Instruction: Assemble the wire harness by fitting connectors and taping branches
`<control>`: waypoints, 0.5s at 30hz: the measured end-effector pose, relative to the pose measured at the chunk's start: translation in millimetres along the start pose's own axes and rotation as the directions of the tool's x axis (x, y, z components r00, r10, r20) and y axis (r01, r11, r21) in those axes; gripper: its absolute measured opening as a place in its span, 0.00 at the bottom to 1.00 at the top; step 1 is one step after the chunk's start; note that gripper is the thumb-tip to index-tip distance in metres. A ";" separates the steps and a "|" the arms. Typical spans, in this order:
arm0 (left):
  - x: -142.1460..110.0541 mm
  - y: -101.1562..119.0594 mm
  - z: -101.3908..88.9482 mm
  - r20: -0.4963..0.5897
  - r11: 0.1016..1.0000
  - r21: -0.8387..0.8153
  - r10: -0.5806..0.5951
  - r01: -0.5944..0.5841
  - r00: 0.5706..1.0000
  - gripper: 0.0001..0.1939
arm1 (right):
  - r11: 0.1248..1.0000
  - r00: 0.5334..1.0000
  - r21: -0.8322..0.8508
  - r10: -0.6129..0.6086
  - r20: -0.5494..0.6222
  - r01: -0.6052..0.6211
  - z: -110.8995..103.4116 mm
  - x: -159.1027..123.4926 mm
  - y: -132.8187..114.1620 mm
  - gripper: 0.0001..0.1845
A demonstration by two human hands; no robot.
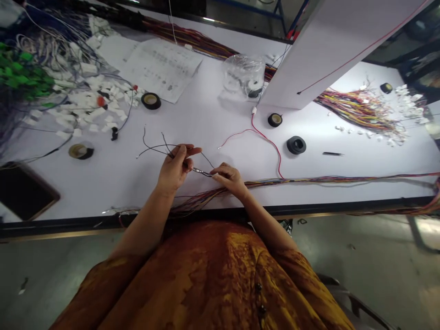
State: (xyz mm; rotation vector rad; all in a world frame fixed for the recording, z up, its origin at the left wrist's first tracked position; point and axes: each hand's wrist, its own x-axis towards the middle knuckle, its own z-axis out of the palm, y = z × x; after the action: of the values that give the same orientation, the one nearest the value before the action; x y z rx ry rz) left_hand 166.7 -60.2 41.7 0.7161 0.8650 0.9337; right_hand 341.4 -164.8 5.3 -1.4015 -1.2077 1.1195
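Black wires (154, 149) (three ends showing) pinched in left grip (175, 167); right grip (228, 178) closed on metal piece (201, 172).

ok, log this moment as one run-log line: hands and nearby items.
left hand: pinching thin black wires | right hand: holding small metal tool | nearby: red wire, multicoloured wire bundle
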 end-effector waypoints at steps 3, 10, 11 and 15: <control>-7.5 -6.9 -7.3 -0.118 0.998 -0.044 -0.039 0.034 0.992 0.15 | 0.994 0.989 0.108 0.037 -0.140 -0.022 -3.6 1.3 -0.7 0.13; -44.7 -12.3 -39.0 -0.306 0.960 -0.219 -0.239 0.176 0.922 0.14 | 0.829 0.911 0.545 0.314 -0.267 -0.125 -15.0 19.6 10.4 0.18; -47.7 -9.8 -45.2 -0.338 0.958 -0.227 -0.244 0.174 0.909 0.14 | 0.813 0.922 0.564 0.319 -0.220 -0.147 -15.8 20.9 11.2 0.18; -62.3 9.3 -85.4 -0.361 0.945 -0.105 -0.326 0.309 0.874 0.13 | 0.773 0.960 0.595 0.280 -0.009 -0.220 -16.8 20.8 9.8 0.17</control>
State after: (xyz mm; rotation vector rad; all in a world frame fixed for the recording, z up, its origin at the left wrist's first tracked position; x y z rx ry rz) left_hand 68.9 -99.1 28.2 0.3399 1.2547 0.7976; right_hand 361.3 -146.3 -3.3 -1.1213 -0.5215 1.4402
